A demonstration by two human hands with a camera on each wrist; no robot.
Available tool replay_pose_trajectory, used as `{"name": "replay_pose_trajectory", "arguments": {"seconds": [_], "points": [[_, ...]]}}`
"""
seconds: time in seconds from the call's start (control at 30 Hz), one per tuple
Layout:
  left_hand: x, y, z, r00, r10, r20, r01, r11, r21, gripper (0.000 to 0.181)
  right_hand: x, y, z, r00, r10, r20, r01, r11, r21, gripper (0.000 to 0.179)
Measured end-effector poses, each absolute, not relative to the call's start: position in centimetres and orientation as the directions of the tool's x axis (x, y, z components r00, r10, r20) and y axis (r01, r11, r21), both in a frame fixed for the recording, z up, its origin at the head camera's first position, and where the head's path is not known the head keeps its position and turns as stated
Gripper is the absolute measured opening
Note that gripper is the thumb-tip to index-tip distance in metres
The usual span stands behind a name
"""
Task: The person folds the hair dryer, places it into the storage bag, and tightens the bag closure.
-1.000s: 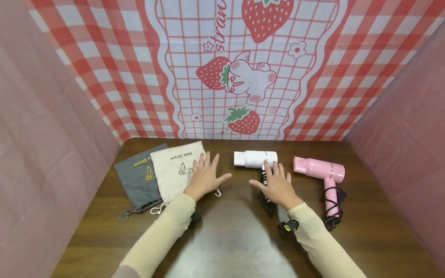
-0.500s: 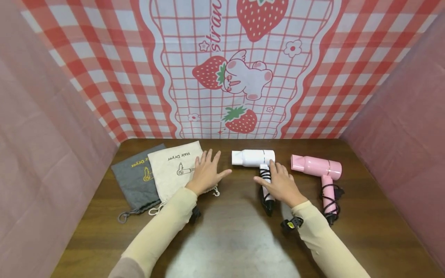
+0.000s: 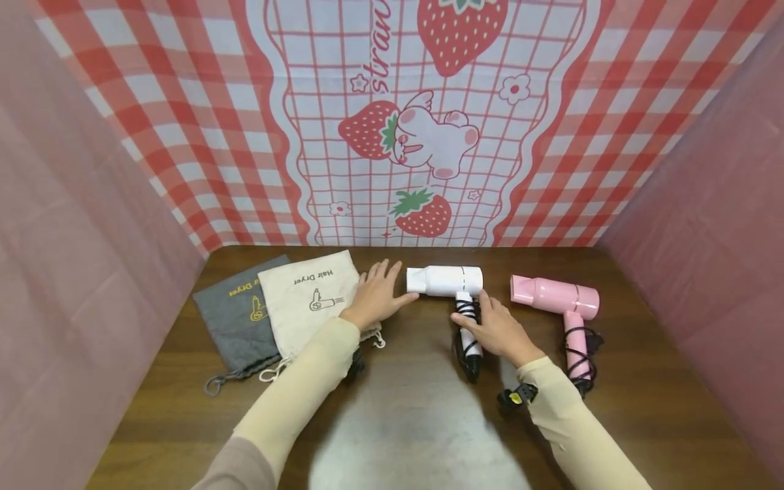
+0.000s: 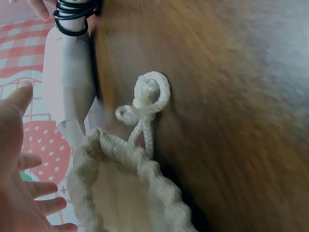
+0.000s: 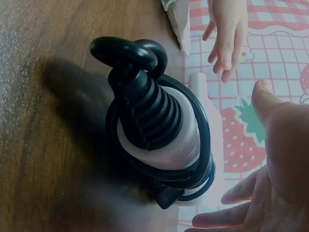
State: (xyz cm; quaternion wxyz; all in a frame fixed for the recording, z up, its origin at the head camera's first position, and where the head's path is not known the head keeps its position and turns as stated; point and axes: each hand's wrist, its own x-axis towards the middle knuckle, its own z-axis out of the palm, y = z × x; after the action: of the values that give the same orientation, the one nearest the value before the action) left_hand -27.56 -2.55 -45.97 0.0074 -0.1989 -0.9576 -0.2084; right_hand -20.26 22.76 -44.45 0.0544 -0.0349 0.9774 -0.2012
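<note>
A white hair dryer (image 3: 444, 280) lies on the table, its black cord (image 5: 205, 125) wound round the handle. My right hand (image 3: 501, 332) hovers beside that handle, fingers extended and thumb apart, holding nothing. Between the cream drawstring bag (image 3: 300, 299) and the dryer's nozzle is my left hand (image 3: 376, 297), fingers spread, nothing in it. The bag's cord loop (image 4: 153, 92) and gathered mouth show close up in the left wrist view. Under the cream bag's left side lies a grey drawstring bag (image 3: 229, 323), partly covered.
A pink hair dryer (image 3: 554, 296) with its black cord round the handle lies at the right. Behind the wooden table (image 3: 416, 422) hangs a strawberry-print checked cloth (image 3: 233, 136). Pink cloth walls (image 3: 704, 204) stand on both sides.
My left hand has moved right, off the cream bag and toward the white dryer's nozzle. My right hand has shifted slightly right and nearer me, uncovering more of the dryer's handle.
</note>
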Motion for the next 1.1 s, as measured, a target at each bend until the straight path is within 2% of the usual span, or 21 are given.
{"name": "replay_pose_trajectory", "arguments": {"seconds": [0.43,0.7,0.97,1.1], "points": [[-29.1,0.1,-46.1,-0.914,0.399,0.070,0.389,0.814,0.431,0.086,-20.4,23.0,-44.8,-0.990,-0.050,-0.133,-0.003,0.944,-0.331,0.098],[-29.3,1.2,-46.6,-0.910,0.411,0.053,0.389,0.803,0.451,0.085,-20.5,23.0,-45.3,-0.989,-0.049,-0.142,0.001,0.944,-0.331,0.095],[-29.7,2.5,-47.2,-0.907,0.417,0.057,0.391,0.786,0.479,0.082,-20.4,22.7,-45.5,-0.990,-0.050,-0.133,-0.003,0.944,-0.331,0.064],[-29.8,2.9,-47.5,-0.913,0.405,0.056,0.379,0.788,0.485,0.079,-20.4,22.7,-45.9,-0.992,-0.061,-0.112,-0.023,0.949,-0.315,0.055]]}}
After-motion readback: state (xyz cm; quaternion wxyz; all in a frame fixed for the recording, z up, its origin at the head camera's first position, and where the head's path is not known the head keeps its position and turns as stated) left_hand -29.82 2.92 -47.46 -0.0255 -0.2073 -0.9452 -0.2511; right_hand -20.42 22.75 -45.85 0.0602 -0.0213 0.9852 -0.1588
